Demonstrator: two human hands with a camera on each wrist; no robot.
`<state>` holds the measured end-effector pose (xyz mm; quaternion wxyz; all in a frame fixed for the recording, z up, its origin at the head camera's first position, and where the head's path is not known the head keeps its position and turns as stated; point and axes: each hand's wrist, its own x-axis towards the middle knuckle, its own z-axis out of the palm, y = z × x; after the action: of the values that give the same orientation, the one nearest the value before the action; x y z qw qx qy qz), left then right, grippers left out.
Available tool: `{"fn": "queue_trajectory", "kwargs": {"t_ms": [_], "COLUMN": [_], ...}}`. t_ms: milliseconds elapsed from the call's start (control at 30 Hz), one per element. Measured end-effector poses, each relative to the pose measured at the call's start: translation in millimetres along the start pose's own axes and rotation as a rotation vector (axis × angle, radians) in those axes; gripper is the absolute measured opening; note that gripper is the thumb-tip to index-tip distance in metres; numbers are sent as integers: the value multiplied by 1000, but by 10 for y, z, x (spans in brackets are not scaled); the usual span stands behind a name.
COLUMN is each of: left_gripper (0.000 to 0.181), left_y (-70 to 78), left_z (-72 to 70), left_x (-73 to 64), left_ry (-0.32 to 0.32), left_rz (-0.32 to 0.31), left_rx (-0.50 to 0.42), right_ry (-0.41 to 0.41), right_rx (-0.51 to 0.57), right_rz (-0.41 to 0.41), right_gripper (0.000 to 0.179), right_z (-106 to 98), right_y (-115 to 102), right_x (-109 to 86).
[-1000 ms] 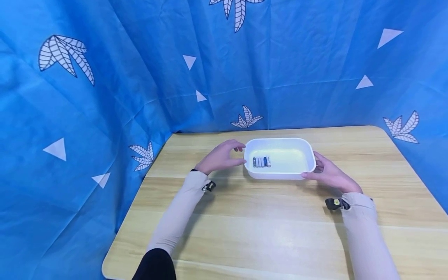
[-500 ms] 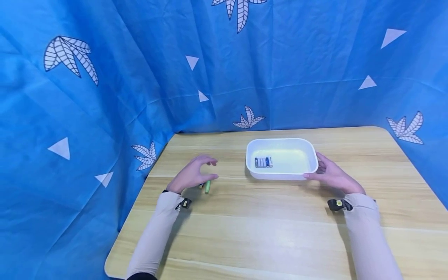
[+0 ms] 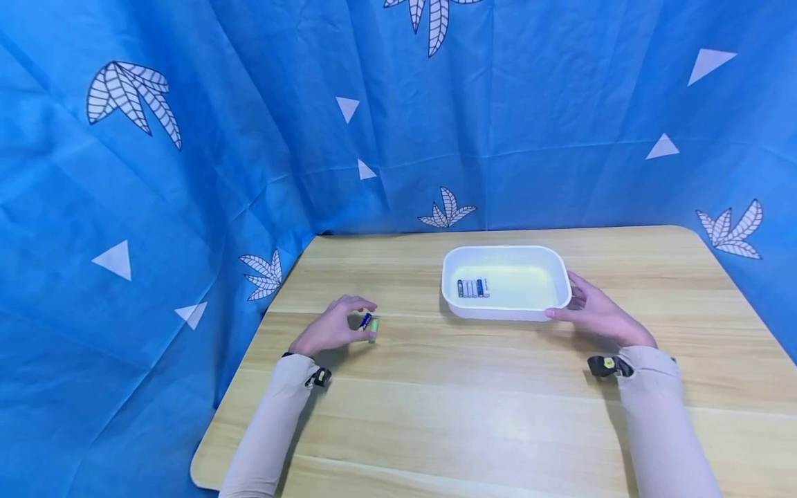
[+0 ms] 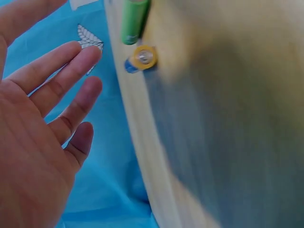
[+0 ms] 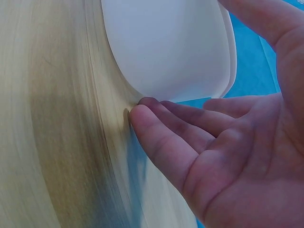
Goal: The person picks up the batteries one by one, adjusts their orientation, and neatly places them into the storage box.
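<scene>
In the head view my left hand (image 3: pixel 333 326) hovers over the table's left part, thumb and fingers spread apart around two small batteries. One is a green battery (image 4: pixel 134 21). Beside it is a blue battery (image 3: pixel 365 321), whose yellow end faces the left wrist camera. No contact with either shows in the left wrist view. My right hand (image 3: pixel 600 315) holds the right end of a white plastic tub (image 3: pixel 498 313), thumb at the front corner of its rim and fingers against the outer wall. Inside the tub, at its left, several batteries (image 3: pixel 473 288) lie side by side in a row.
The tub stands on a light wooden table (image 3: pixel 473 408) near its back edge. A blue patterned curtain (image 3: pixel 398 124) hangs close behind the table and along its left side.
My left hand has left the tub's left end and moved left and towards me, to the batteries on the table. My right hand stays at the tub.
</scene>
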<state>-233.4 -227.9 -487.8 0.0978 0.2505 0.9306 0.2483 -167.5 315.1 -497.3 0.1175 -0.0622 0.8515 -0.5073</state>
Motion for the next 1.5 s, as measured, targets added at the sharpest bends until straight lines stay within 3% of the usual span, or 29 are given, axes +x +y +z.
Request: {"fn": "queue_trajectory", "kwargs": {"t_ms": [467,633,1167,1333,1500], "left_gripper": [65,61,55,54,54], "left_y": [-94,-102,-33,-40,45], "left_z": [162,172,149,171,157], "left_x": [17,38,96,102,142], "left_ry": [-42,-52,-77,-53,-10], "left_rz": [14,13,2,14,50], "left_rx": [176,200,196,187,161], "right_ry": [0,-5,-1,-1,3], "right_rx": [-3,-3,-2,0,-1], "right_rz": [-7,-5,13,12,7], "right_gripper": [109,109,112,111,111], "right_z": [-13,-6,-2,4,0], "right_y": [28,34,7,-5,-11], "right_x": [23,27,16,7,1]}}
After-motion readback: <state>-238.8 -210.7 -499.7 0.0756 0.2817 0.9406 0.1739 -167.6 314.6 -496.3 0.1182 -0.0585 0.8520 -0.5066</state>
